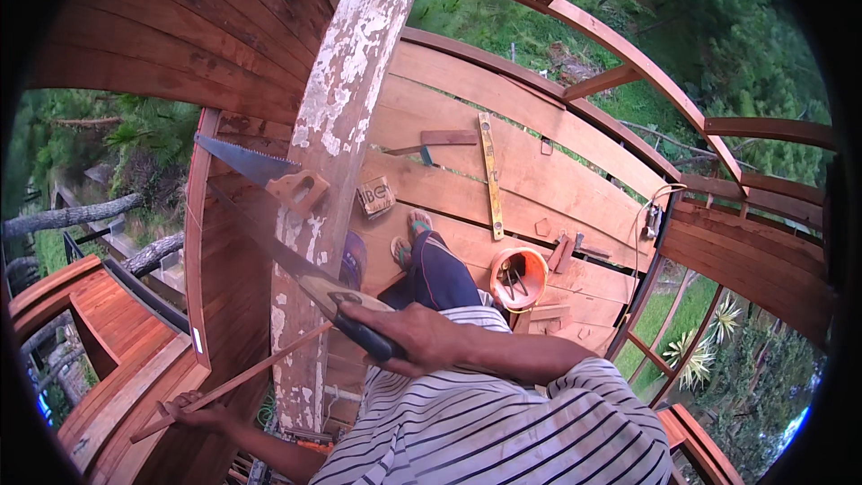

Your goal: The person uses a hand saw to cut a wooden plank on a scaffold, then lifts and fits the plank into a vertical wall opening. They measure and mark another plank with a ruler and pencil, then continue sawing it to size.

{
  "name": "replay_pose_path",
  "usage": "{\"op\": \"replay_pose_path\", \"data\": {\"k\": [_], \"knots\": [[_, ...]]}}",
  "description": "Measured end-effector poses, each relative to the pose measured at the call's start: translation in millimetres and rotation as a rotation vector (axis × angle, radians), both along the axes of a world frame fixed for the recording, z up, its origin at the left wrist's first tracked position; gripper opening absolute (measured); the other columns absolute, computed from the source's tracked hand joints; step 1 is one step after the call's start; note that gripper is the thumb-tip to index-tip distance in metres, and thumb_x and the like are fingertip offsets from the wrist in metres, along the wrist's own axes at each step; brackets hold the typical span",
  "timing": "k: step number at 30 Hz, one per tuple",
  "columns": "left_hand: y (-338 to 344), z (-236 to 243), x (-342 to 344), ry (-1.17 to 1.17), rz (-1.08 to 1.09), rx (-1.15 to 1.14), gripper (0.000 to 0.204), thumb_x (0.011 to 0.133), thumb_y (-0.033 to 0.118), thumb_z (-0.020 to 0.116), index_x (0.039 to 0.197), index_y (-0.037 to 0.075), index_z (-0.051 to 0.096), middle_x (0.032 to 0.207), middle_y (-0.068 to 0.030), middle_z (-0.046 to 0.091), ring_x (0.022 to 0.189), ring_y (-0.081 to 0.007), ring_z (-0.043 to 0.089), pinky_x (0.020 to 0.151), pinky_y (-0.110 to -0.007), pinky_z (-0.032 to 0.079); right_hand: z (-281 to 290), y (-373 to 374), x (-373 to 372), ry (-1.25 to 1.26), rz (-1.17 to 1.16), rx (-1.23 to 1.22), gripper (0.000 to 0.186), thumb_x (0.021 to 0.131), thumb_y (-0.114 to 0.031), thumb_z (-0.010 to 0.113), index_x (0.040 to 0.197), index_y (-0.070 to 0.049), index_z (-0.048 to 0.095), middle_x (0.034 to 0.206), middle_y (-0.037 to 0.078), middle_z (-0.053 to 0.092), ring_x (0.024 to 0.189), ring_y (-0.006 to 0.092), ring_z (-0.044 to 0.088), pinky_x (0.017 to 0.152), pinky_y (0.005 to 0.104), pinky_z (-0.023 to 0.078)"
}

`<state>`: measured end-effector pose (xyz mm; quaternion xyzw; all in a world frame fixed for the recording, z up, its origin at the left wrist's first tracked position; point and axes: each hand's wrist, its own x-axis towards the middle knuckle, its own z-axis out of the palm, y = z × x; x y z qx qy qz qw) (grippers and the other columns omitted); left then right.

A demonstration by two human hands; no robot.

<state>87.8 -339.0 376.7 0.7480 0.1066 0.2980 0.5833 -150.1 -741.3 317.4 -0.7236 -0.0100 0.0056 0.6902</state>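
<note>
My right hand (409, 339) is wrapped around the dark handle of a hand saw (285, 256), whose blade points up and left across the peeling white-painted beam (334, 117). At lower left my left hand (190, 413) is closed on a thin wooden strip (247, 373). The strip slants up to the right, and its far end lies over the beam, close below the saw. I cannot tell whether the blade touches the strip. A second hand saw (260, 171) with a wooden handle lies on the beam, farther away.
Right of the beam is a plank floor (449, 184) with gaps, holding a yellow spirit level (491, 175), a small cardboard box (375, 197), a try square (444, 138), a bucket (519, 277) with tools and wood offcuts (564, 253). Wooden railings (620, 49) border it. Plank walls (238, 242) stand left.
</note>
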Motion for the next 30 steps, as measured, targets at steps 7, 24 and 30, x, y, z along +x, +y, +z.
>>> {"op": "replay_pose_path", "data": {"k": [7, 24, 30], "knots": [[-28, -30, 44, -0.097, -0.244, -0.234, 0.055, 0.095, 0.036, 0.061, 0.136, -0.001, 0.056, 0.073, -0.0029, 0.042, 0.056, -0.0154, 0.044, 0.051, -0.030, 0.040, -66, -40, -28, -0.148, -0.333, -0.083, 0.086, 0.081, -0.011, 0.078, 0.156, 0.002, 0.038, 0.108, 0.022, 0.074, 0.076, 0.0361, 0.075, 0.067, 0.0405, 0.061], [-96, 87, -8, -0.233, -0.765, -0.126, 0.095, 0.085, 0.039, 0.072, 0.151, -0.012, 0.026, 0.085, -0.0080, 0.044, 0.068, -0.0176, 0.048, 0.057, -0.029, 0.044, -95, -106, 70, -0.207, -0.398, -0.662, 0.096, 0.081, -0.030, 0.084, 0.157, 0.003, 0.035, 0.114, 0.021, 0.067, 0.094, 0.0358, 0.071, 0.073, 0.0394, 0.060], [-113, 99, -17, -0.143, -0.928, -0.135, 0.089, 0.085, 0.031, 0.077, 0.152, -0.005, 0.029, 0.093, -0.0105, 0.050, 0.074, -0.0209, 0.053, 0.067, -0.038, 0.048, -188, -159, 215, -0.058, -0.491, -0.883, 0.071, 0.090, -0.030, 0.074, 0.153, -0.012, 0.046, 0.105, 0.010, 0.061, 0.090, 0.0278, 0.068, 0.067, 0.0401, 0.056]]}}
